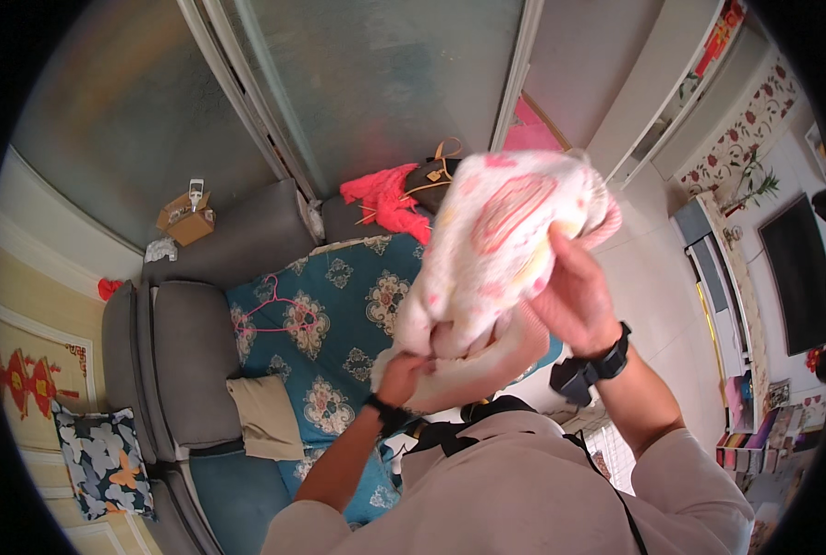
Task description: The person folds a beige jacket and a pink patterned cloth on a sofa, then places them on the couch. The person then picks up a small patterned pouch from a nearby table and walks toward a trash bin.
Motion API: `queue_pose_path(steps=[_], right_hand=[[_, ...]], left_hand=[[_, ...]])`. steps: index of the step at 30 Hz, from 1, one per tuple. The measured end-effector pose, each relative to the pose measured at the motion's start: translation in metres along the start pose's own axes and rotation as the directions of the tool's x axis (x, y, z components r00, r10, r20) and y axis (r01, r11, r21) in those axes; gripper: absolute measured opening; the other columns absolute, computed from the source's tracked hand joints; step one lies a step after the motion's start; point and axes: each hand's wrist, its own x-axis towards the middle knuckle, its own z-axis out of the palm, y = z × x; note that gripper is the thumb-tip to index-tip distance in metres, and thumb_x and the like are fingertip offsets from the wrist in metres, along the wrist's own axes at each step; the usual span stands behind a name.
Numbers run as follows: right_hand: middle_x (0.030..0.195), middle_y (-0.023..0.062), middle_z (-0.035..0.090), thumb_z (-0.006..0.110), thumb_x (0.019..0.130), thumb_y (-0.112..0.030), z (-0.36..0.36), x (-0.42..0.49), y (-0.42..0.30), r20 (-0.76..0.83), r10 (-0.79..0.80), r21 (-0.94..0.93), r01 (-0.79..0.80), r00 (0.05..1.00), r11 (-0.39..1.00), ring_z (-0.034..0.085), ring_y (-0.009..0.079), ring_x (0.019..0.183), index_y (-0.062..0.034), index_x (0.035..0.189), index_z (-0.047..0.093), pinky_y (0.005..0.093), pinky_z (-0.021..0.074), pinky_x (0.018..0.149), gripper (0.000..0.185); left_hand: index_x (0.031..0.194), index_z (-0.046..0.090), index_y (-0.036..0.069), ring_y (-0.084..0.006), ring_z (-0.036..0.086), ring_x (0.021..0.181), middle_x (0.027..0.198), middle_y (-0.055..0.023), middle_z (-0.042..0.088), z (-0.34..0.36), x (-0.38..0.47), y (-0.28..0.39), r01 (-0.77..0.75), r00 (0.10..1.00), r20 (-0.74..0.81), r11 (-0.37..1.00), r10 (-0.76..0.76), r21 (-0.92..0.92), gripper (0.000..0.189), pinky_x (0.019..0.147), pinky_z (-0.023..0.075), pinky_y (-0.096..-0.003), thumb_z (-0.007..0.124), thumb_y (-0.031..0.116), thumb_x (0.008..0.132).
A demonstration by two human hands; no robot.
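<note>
A white fleecy garment (486, 222) with pink and yellow prints is held up in front of me, bunched and folded over. Pale pink fabric (482, 378) hangs at its lower side, and a pink ribbed edge shows at the far right. My left hand (402, 378) grips the cloth at its lower left; some fingertips are hidden in the folds. On the right side my right hand (579, 298) holds it, thumb on top and the other fingers partly out of sight. Below lies a pink clothes hanger (274, 316) on the teal floral sofa cover (340, 340).
A grey sofa (194, 361) carries a folded beige cloth (266, 416) and a butterfly-print cushion (104, 461). Toward the glass partition are a small cardboard box (187, 220), red fluffy knitting (385, 198) with needles, and a brown bag (427, 187). A television (796, 274) hangs at right above a cabinet (722, 291).
</note>
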Motion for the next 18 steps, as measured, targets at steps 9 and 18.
queue_pose_path(steps=[9, 18], right_hand=[[0.153, 0.0151, 0.048, 0.042, 0.109, -0.033, 0.019, -0.062, -0.029, 0.021, -0.122, -0.001, 0.122, 0.992, 0.993, 0.05, 0.0305, 0.138, -0.003, 0.151, 0.04, 0.0532, 0.034, 0.119, 0.052], [0.15, 0.0088, 0.052, 0.048, 0.107, -0.028, -0.08, -0.08, -0.089, -0.232, -0.214, -0.273, 0.148, 0.949, 0.951, 0.049, 0.0256, 0.138, -0.0059, 0.149, 0.043, 0.0472, 0.0334, 0.119, 0.048]], left_hand=[[0.123, 0.067, 0.009, -0.027, 0.064, 0.112, 0.12, -0.0141, 0.069, 0.122, 0.118, 0.006, 0.204, 0.979, 0.068, 0.944, -0.192, -0.26, 0.031, 0.101, 0.0485, -0.0375, 0.058, 0.01, 0.093], [0.129, 0.061, 0.004, -0.0226, 0.062, 0.114, 0.123, -0.0101, 0.067, 0.089, 0.122, 0.031, 0.089, 0.987, 0.149, 0.968, -0.054, -0.233, 0.038, 0.101, 0.0476, -0.0346, 0.057, 0.001, 0.091]])
